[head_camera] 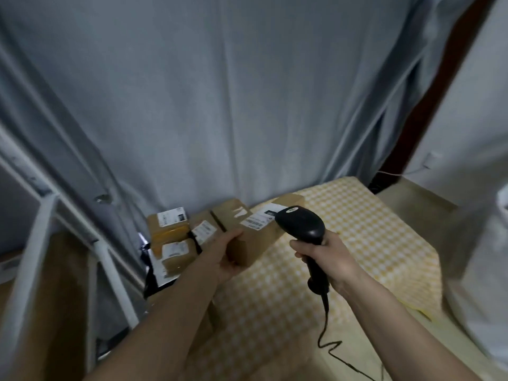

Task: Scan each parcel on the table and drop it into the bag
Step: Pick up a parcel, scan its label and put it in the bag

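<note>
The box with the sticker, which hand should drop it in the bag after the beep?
Probably the left hand: it already holds the box, while the right hand is busy with its grip round the scanner. No bag shows clearly here.

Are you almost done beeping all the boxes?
Not yet. The left hand holds one cardboard parcel while the right hand aims the barcode scanner at its label. Several parcels wait at the table's left. No bag is visible, so finished ones can't be counted.
</note>
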Demonstrator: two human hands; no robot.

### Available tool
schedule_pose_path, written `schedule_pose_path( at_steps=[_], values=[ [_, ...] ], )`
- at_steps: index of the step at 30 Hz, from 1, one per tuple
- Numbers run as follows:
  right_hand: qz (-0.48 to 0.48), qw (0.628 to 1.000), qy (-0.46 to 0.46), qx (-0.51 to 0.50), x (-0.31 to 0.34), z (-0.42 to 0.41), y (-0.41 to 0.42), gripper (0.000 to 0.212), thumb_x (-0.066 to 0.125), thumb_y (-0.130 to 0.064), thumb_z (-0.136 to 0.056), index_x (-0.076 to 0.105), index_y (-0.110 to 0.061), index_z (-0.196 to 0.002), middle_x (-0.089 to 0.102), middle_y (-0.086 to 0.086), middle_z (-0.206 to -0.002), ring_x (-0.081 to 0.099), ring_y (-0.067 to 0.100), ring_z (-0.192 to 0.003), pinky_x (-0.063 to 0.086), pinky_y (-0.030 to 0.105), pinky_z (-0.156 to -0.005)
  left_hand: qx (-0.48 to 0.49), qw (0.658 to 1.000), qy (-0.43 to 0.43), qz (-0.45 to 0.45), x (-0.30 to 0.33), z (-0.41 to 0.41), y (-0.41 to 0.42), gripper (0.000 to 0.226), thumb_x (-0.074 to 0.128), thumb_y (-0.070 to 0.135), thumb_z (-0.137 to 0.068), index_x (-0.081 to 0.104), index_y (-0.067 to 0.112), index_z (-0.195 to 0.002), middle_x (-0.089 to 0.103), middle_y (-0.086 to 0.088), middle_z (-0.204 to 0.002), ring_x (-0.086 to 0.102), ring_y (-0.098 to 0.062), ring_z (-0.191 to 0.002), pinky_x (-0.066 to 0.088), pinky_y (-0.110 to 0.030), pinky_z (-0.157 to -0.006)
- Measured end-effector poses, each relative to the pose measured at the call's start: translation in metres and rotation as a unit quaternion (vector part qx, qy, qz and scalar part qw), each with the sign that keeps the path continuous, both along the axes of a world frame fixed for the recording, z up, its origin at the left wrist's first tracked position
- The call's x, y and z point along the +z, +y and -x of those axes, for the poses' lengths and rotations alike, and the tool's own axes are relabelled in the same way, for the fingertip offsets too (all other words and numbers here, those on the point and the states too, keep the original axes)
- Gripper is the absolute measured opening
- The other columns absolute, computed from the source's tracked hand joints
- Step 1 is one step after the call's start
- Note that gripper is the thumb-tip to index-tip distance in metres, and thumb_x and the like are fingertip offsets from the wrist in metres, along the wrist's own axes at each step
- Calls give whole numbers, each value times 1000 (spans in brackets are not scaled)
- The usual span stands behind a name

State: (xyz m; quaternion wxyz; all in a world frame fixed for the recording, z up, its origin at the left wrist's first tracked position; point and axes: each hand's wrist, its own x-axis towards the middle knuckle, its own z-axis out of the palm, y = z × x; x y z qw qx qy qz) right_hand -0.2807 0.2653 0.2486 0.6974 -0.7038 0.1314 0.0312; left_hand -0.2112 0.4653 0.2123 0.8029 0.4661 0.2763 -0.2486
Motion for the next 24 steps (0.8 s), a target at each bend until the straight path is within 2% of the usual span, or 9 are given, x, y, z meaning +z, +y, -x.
schedule_pose_path(
  at_steps=[3, 6, 8, 10, 15, 18, 21, 24],
  values=[
    [3, 999, 14, -43, -2, 12, -52, 21, 71, -2, -81, 63, 6, -99, 57, 12, -71, 53, 23, -71, 42, 29, -64, -47, 999, -9, -6, -3, -8, -56, 36, 72, 12, -82, 62, 8, -117, 67, -16, -111, 62, -32, -108, 50, -56, -94],
    [0, 995, 22, -101, -1, 25, -109, 18, 71, -2, -81, 64, 5, -97, 58, 12, -71, 54, 23, -70, 42, 30, -66, -102, 995, 5, 1, -3, -9, -121, 31, 70, 12, -85, 62, 5, -115, 66, -16, -107, 64, -27, -95, 60, -47, -62],
    [-6, 989, 24, -143, 0, 33, -147, 14, 71, 0, -81, 64, 1, -93, 58, 12, -70, 55, 22, -69, 43, 31, -67, -139, 990, 7, -8, -4, -8, -163, 30, 72, 14, -83, 63, 5, -111, 64, -17, -111, 62, -29, -104, 59, -41, -52],
    [-11, 984, 29, -177, 1, 42, -186, 15, 71, -1, -80, 64, 1, -93, 58, 13, -72, 55, 22, -70, 43, 31, -67, -185, 982, 4, -20, -5, -7, -206, 28, 74, 16, -82, 64, 7, -107, 63, -16, -114, 62, -28, -108, 59, -39, -57],
    [-7, 969, 38, -244, -1, 67, -283, 18, 73, -3, -79, 66, 2, -95, 60, 11, -70, 57, 21, -70, 44, 30, -65, -279, 959, -12, -49, -13, -3, -319, 21, 71, 19, -86, 64, 11, -105, 64, -11, -107, 63, -27, -101, 52, -43, -88],
    [-3, 959, 39, -280, 1, 83, -343, 14, 72, -2, -80, 66, 0, -92, 60, 9, -70, 58, 19, -66, 45, 26, -61, -327, 943, -42, -52, -22, -3, -383, 17, 72, 19, -85, 65, 14, -100, 62, -9, -107, 62, -25, -97, 55, -48, -83],
    [4, 951, 43, -307, 3, 98, -394, 8, 70, -2, -81, 64, -7, -83, 59, 5, -66, 56, 15, -59, 44, 24, -58, -366, 927, -58, -63, -31, 1, -439, 28, 74, 19, -83, 64, 14, -108, 61, -10, -115, 60, -28, -105, 58, -50, -72],
    [7, 940, 50, -338, 2, 111, -435, 10, 71, -3, -81, 64, -10, -83, 62, 6, -69, 58, 16, -63, 47, 26, -63, -374, 924, -47, -56, -41, 7, -481, 34, 73, 16, -84, 59, 12, -115, 59, -9, -116, 59, -28, -104, 60, -49, -67]
  ],
)
